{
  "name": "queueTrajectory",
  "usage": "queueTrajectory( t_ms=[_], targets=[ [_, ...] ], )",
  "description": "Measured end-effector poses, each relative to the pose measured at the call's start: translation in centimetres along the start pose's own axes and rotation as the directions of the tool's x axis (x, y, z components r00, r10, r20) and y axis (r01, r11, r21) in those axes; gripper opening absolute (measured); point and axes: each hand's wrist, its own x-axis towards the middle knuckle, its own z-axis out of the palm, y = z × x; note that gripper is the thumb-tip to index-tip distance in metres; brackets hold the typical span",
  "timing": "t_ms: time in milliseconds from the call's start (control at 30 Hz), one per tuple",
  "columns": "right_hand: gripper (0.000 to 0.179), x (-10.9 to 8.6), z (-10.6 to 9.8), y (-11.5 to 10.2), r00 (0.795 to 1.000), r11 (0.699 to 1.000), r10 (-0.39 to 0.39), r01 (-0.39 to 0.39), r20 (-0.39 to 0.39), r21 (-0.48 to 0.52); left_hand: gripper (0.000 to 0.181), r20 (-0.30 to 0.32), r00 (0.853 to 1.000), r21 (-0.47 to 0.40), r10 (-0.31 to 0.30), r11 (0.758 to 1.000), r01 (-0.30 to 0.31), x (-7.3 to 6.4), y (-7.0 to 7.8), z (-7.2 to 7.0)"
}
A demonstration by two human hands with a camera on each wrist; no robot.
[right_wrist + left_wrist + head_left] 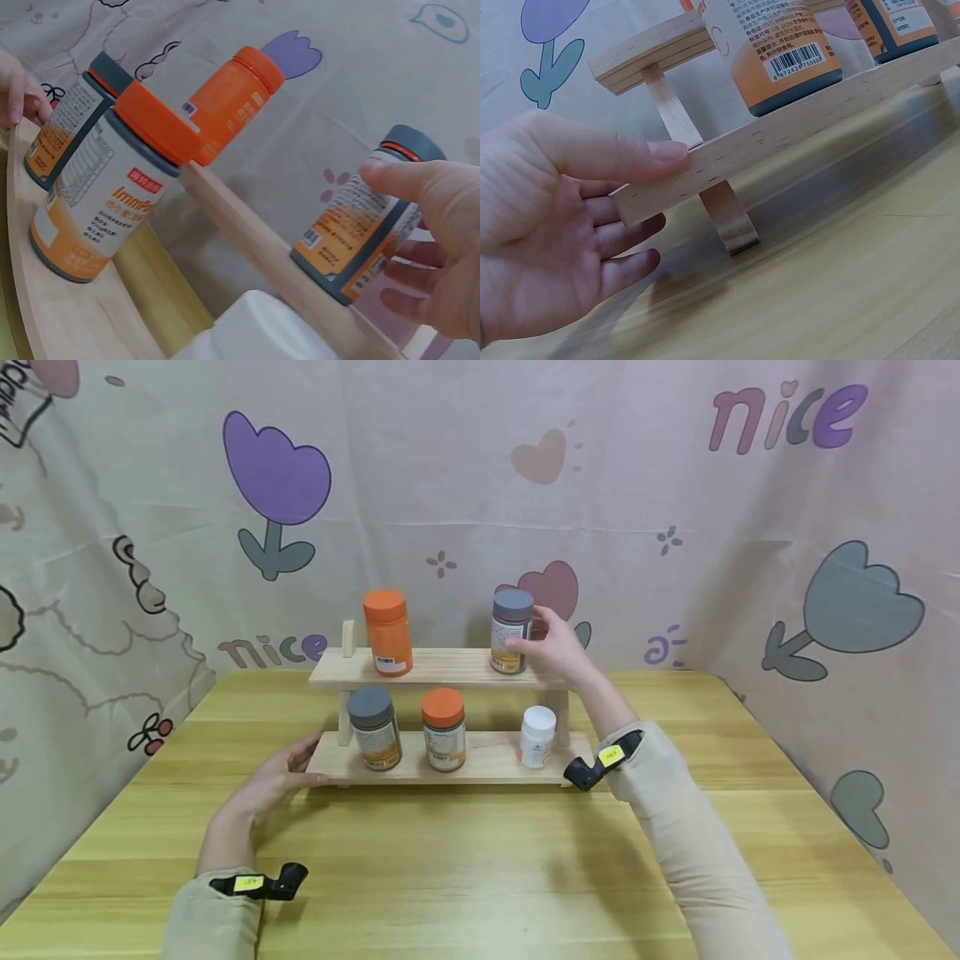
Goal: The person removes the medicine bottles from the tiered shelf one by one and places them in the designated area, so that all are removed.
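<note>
A two-tier wooden rack [480, 770] stands on the table. My left hand [279, 779] grips the left end of its lower shelf, thumb along the front edge and fingers beneath, as the left wrist view shows. My right hand [558, 647] holds a grey-capped supplement bottle [511, 635] at the upper shelf's right end, thumb on the label side and fingers behind. An orange bottle [388, 635] stands at the upper left. On the lower shelf are another grey-capped bottle [376, 731], an orange-capped bottle [444, 732] and a small white bottle [537, 739], all upright.
The wood-grain table [465, 877] extends in front of the rack and to both sides. A printed cloth backdrop [450, 460] hangs close behind it and along the sides. A small wooden peg [348, 638] rises at the upper shelf's left end.
</note>
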Motion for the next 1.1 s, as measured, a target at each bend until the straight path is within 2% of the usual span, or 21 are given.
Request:
queueTrajectory(
  t_ms=[300,667,967,1100],
  targets=[
    [0.066,0.2,0.3,0.5,0.998,0.998,-0.044,0.047,-0.05,0.042,0.087,0.004,1.0,-0.02,0.013,1.0,-0.013,0.2,0.1,0.0],
    [0.064,0.1,0.5,0.3,0.998,0.999,-0.049,0.048,-0.044,-0.014,0.088,-0.012,1.0,-0.018,-0.014,1.0,0.014,-0.1,0.2,0.2],
    [0.065,-0.5,-0.3,1.0,0.994,0.997,-0.066,0.063,-0.082,-0.041,0.088,-0.009,1.0,-0.012,-0.011,1.0,0.011,-0.2,0.4,0.2],
    [0.063,-0.7,-1.2,1.0,0.991,0.994,-0.108,0.106,-0.083,-0.024,0.088,-0.01,1.0,-0.021,-0.004,1.0,0.004,-0.2,0.4,0.3]
  ],
)
